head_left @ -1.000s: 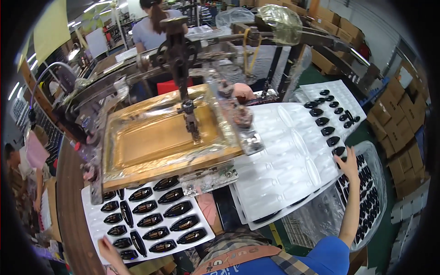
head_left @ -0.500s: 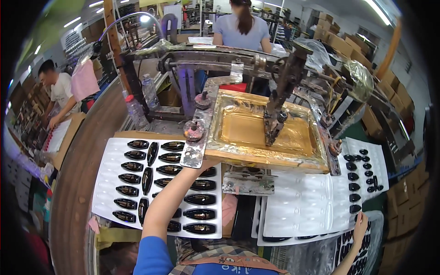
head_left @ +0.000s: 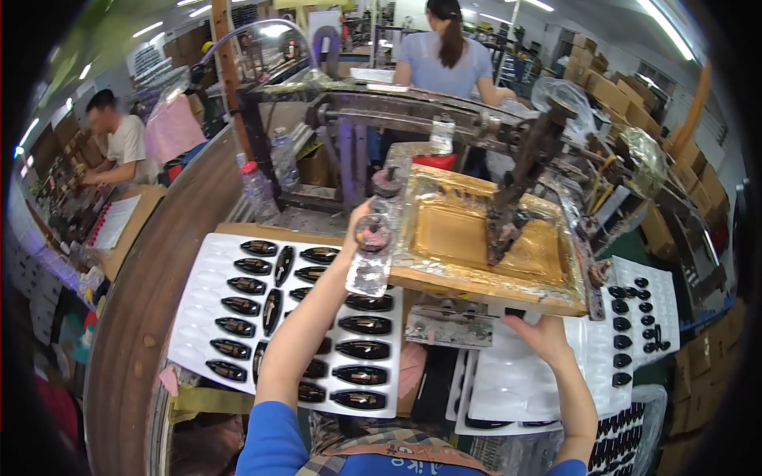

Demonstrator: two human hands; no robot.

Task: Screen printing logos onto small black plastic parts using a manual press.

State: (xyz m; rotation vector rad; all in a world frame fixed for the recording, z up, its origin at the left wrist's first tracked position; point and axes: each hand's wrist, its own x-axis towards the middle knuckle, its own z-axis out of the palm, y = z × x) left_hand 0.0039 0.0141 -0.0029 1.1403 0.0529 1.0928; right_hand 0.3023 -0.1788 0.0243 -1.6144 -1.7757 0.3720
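While the gold-filmed wooden frame (head_left: pixel 409 274) hangs over a metal block (head_left: pixel 448 327), the left hand (head_left: pixel 361 214) is at its left side, partly hidden by a stained knob (head_left: pixel 372 232); its grip cannot be told. Below the front edge, the right hand (head_left: pixel 548 341) has its thumb set apart, fingertips hidden, so whether it pinches anything is unclear. Pale tray sheets (head_left: pixel 512 381) lie beneath it. Leftward, a white tray (head_left: pixel 200 305) bears glossy black pieces (head_left: pixel 365 326).
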